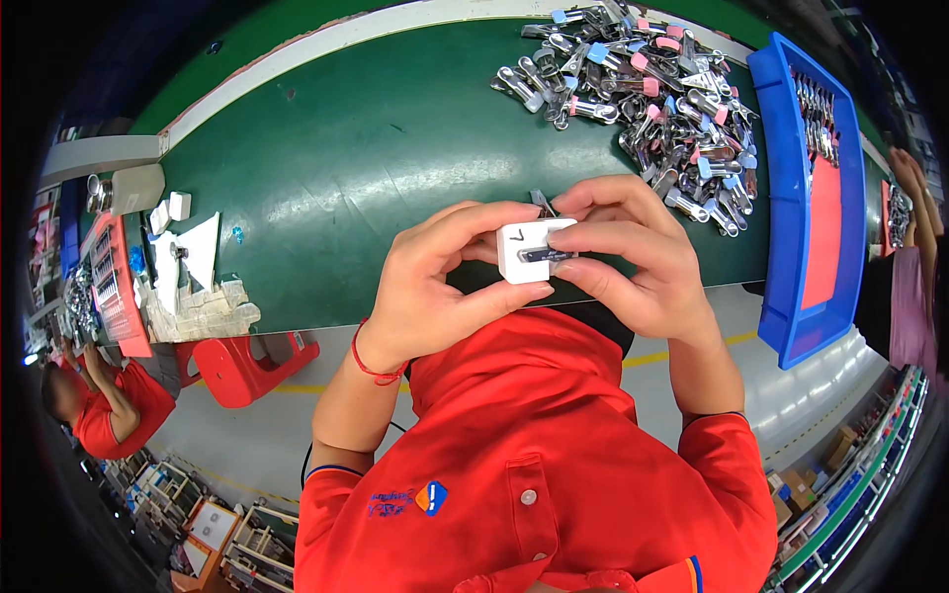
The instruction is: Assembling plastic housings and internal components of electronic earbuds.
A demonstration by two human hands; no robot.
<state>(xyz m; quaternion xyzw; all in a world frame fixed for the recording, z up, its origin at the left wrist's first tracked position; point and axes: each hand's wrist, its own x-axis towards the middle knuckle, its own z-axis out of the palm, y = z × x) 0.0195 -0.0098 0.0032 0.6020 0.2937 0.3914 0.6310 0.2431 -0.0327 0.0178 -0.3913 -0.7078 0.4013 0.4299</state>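
Observation:
Close in front of my body, at the table's near edge, both hands meet around a small white block (510, 265) with a dark mark on its top. My left hand (420, 272) is closed on the block, thumb below and fingers behind. A small dark, shiny metal piece (542, 255) lies across the block's face. My right hand (638, 262) is closed in a pinch at that piece's right end, its fingertips touching the block. Between the hands, behind the block, a bit of a metal clip (540, 201) shows; the fingers hide the rest.
A large heap of metal clips (682, 109) with pink and blue tips lies at the back right of the green table (376, 148). Beside it stands a blue tray (781, 198) with clips and a red sheet. White blocks (179, 206), scraps and a red stool (232, 371) are left, near co-workers.

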